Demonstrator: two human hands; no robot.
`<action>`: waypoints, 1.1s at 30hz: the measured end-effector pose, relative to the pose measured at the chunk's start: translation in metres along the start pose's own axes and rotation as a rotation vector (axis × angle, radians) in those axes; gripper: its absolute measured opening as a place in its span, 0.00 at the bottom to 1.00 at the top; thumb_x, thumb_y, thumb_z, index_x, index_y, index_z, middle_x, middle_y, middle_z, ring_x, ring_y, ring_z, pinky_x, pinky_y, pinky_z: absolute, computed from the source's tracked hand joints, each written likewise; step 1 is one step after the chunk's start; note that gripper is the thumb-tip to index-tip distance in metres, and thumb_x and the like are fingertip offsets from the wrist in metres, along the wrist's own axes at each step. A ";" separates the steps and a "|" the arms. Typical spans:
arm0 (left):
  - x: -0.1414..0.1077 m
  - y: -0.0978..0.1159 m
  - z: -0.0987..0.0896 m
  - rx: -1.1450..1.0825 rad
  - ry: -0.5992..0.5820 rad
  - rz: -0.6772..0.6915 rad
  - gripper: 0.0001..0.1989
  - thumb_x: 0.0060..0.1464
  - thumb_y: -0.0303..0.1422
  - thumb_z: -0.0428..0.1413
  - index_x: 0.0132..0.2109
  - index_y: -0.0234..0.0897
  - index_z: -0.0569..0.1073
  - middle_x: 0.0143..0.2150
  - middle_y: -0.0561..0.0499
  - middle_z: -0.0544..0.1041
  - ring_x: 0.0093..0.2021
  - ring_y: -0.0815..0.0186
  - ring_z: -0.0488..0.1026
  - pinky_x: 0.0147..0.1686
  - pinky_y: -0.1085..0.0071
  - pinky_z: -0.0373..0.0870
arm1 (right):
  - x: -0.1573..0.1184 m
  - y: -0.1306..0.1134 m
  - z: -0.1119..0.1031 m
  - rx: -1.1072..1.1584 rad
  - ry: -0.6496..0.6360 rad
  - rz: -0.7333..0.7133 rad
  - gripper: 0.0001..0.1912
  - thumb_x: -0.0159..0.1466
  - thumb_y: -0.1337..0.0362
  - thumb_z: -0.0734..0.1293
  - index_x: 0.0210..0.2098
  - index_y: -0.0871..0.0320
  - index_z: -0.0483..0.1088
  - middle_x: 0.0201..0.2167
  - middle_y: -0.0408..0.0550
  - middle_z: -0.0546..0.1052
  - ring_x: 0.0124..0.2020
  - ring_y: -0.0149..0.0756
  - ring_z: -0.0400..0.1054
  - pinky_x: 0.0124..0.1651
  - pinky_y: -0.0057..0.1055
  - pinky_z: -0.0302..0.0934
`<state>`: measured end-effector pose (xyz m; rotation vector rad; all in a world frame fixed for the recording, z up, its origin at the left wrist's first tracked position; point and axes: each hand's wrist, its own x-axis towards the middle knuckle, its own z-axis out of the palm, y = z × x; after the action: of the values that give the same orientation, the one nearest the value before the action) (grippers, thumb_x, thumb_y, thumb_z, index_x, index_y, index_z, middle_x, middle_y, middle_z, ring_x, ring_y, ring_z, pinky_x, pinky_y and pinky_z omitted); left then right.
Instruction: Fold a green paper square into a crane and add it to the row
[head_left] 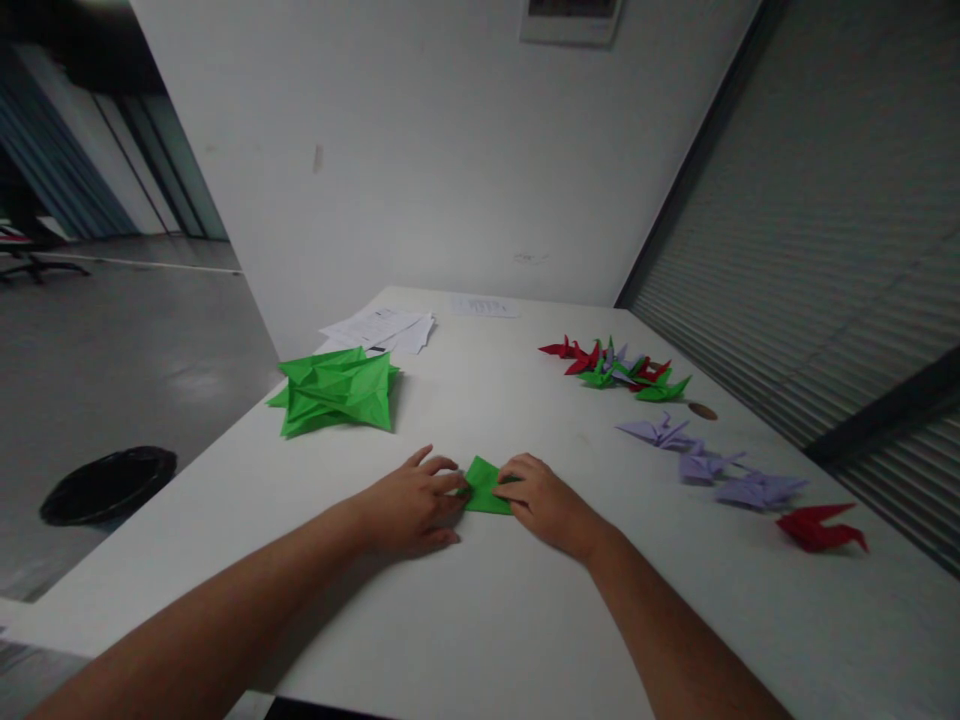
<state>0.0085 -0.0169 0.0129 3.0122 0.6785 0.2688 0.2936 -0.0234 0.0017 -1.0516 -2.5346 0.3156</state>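
Note:
A small folded piece of green paper (484, 486) lies on the white table (465, 620), between my two hands. My left hand (420, 502) rests on the table at its left, fingers apart, with fingertips touching the paper's left edge. Bent over the paper's right side are the fingers of my right hand (544, 500), pressing on it with the fingertips close together. Part of the right edge is hidden under those fingers.
Creased green sheets (341, 390) are stacked at the left, with printed papers (382, 325) behind. Red, green and purple paper cranes (615, 368) line the right side, near a round table hole (703, 411). A black-lined bin (109, 485) stands on the floor at left.

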 end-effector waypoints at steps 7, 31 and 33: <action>0.002 0.002 0.001 0.106 0.071 -0.115 0.15 0.65 0.37 0.56 0.56 0.37 0.75 0.56 0.41 0.76 0.53 0.52 0.72 0.54 0.55 0.70 | 0.001 -0.020 -0.011 -0.067 -0.111 0.011 0.08 0.67 0.65 0.71 0.46 0.57 0.79 0.46 0.53 0.77 0.50 0.45 0.68 0.56 0.41 0.65; -0.003 -0.015 0.016 -0.122 0.018 -0.016 0.28 0.65 0.54 0.54 0.64 0.45 0.74 0.72 0.34 0.62 0.69 0.41 0.64 0.66 0.46 0.61 | 0.001 -0.003 0.010 0.058 0.184 0.358 0.17 0.65 0.66 0.70 0.54 0.60 0.73 0.47 0.56 0.76 0.50 0.47 0.70 0.56 0.45 0.65; -0.004 -0.016 0.016 -0.139 0.016 -0.011 0.29 0.63 0.53 0.56 0.65 0.44 0.72 0.73 0.34 0.61 0.70 0.41 0.62 0.67 0.45 0.59 | 0.002 0.003 0.018 0.124 0.201 0.423 0.18 0.64 0.66 0.71 0.54 0.61 0.73 0.45 0.55 0.78 0.45 0.44 0.72 0.50 0.41 0.67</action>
<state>0.0008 -0.0043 -0.0049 2.8770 0.6491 0.3250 0.2870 -0.0206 -0.0150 -1.4837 -2.0752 0.4489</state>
